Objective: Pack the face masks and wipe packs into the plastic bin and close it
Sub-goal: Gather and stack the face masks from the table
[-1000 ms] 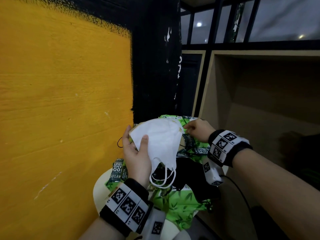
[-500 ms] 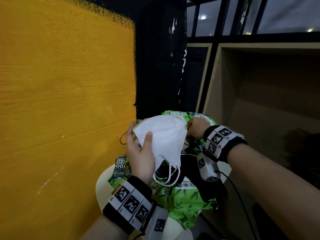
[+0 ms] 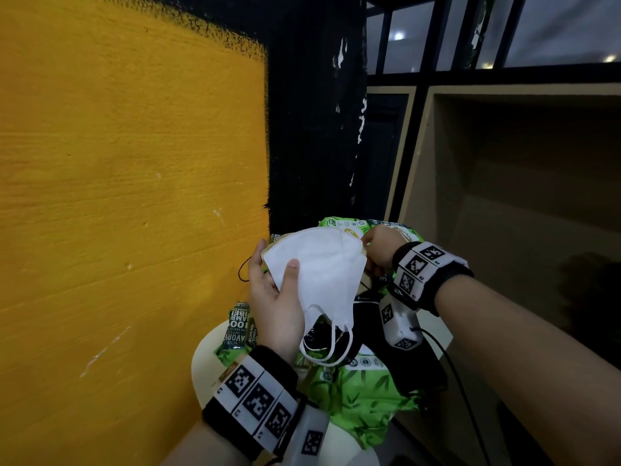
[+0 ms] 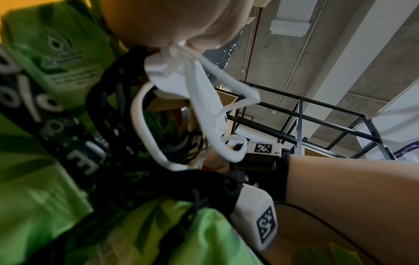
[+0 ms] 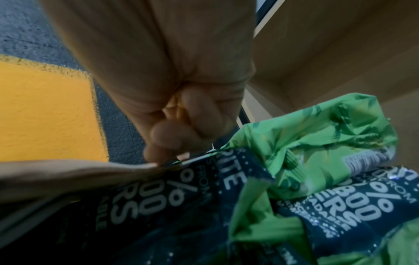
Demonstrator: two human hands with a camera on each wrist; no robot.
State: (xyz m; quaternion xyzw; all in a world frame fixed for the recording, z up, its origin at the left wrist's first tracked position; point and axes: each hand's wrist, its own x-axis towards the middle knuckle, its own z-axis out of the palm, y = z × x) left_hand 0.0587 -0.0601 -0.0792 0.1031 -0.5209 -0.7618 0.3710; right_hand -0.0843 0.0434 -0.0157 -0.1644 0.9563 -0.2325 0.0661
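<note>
A stack of folded white face masks [image 3: 319, 270] is held in front of me above a pile of green wipe packs [image 3: 356, 395]. My left hand [image 3: 275, 297] grips the stack from the left, thumb on top and fingers behind. My right hand [image 3: 379, 247] pinches the stack's right corner. White ear loops [image 4: 145, 129] hang below the masks, over black masks [image 3: 396, 358] lying on the packs. In the right wrist view curled fingers [image 5: 172, 138] pinch the mask edge above the green packs [image 5: 317, 161]. No plastic bin shows.
The packs sit on a small round white table [image 3: 208, 351] against an orange and black wall [image 3: 134, 196]. An open wooden shelf unit [image 3: 504, 196] stands to the right. A black cable [image 3: 460, 381] hangs from my right wrist.
Both hands have lifted the white masks slightly and drawn them closer together; the right hand has come in onto the stack's right corner.
</note>
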